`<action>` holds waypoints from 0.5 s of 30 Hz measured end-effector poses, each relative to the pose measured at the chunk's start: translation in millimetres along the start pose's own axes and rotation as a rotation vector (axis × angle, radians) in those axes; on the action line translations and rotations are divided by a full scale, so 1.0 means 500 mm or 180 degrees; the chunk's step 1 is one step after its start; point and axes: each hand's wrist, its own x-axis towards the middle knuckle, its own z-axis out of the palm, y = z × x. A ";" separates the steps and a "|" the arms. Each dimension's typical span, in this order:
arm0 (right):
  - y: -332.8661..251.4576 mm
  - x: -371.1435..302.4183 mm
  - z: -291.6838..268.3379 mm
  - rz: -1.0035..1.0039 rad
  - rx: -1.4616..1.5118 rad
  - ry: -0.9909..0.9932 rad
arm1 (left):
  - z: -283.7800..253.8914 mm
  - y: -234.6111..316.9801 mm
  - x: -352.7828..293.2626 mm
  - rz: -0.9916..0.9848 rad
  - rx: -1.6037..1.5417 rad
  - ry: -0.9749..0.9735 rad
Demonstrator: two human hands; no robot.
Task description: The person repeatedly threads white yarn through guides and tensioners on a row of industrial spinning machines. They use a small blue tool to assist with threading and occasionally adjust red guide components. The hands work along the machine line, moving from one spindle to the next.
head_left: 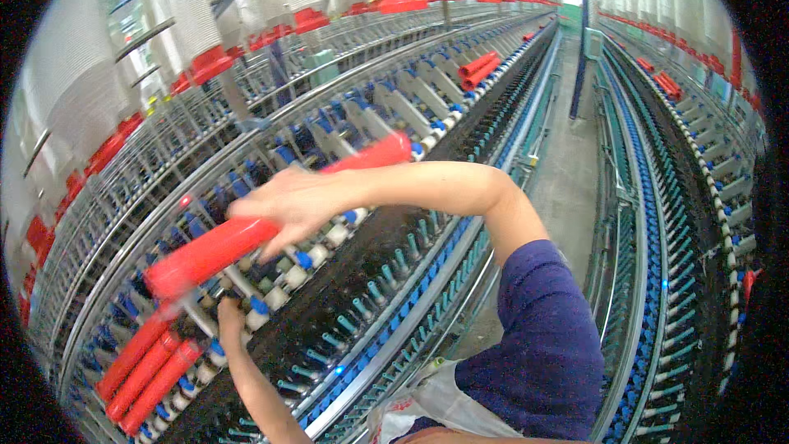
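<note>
My right hand (289, 204), slightly blurred, reaches across the machine with its fingers wrapped over a smooth red tube (214, 256). Beyond my right wrist another stretch of red tube (374, 153) shows; whether it belongs to the same piece I cannot tell. Lower down, my left hand (231, 314) reaches in among the white rollers and metal arms, just below the held tube. Its fingers are mostly hidden. Several more red tubes (152, 374) lie side by side on the machine, left of my left forearm.
Teal spindles (362, 308) line the machine's near side, above a blue belt. Large white yarn packages (185, 12) on red bases hang overhead. Two red tubes (479, 70) rest further along. An aisle (560, 144) and dark post (583, 57) separate a similar machine (690, 222) on the right.
</note>
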 end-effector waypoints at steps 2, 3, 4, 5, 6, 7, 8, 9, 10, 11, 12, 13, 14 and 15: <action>0.194 -0.122 0.035 0.0733 -0.1165 0.0179 | -0.005 0.002 -0.005 0.0490 -0.0022 0.0121; 0.282 -0.179 0.047 0.0943 -0.1743 0.0485 | -0.009 -0.002 -0.008 0.0577 0.0139 0.0117; 0.359 -0.236 0.050 0.0652 -0.2012 0.0773 | -0.007 -0.002 -0.007 0.0524 0.0387 0.0042; 0.404 -0.286 0.081 0.0941 -0.1799 0.0467 | -0.010 -0.009 -0.009 0.0570 0.0007 0.0172; 0.439 -0.329 0.108 0.1370 -0.1764 0.0201 | -0.006 -0.012 -0.006 0.0400 -0.0190 0.0088; 0.451 -0.373 0.143 0.1465 -0.1537 0.0272 | -0.006 -0.021 -0.005 0.0236 -0.0493 0.0010; 0.456 -0.406 0.174 0.1823 -0.1342 0.0009 | -0.001 -0.028 0.000 0.0251 -0.0771 0.0018; 0.466 -0.433 0.186 0.2009 -0.1054 -0.0044 | 0.002 -0.034 0.005 -0.0138 -0.0842 -0.0195; 0.465 -0.452 0.196 0.2095 -0.0913 -0.0105 | 0.005 -0.042 0.010 -0.0304 -0.1003 -0.0264; 0.455 -0.463 0.202 0.1882 -0.1202 0.0293 | 0.012 -0.043 0.016 0.0134 -0.0967 -0.0264; 0.434 -0.469 0.206 0.1808 -0.1369 0.0546 | 0.013 -0.046 0.019 0.0378 -0.0740 -0.0325; 0.410 -0.463 0.199 0.1740 -0.1503 0.0683 | 0.018 -0.037 0.025 0.0326 -0.1706 -0.0207; 0.371 -0.459 0.188 0.1928 -0.1747 0.0724 | 0.016 -0.027 0.026 0.0160 -0.1797 -0.0265; 0.317 -0.450 0.180 0.1854 -0.2031 0.0671 | 0.014 -0.010 0.029 0.0489 -0.1383 -0.0205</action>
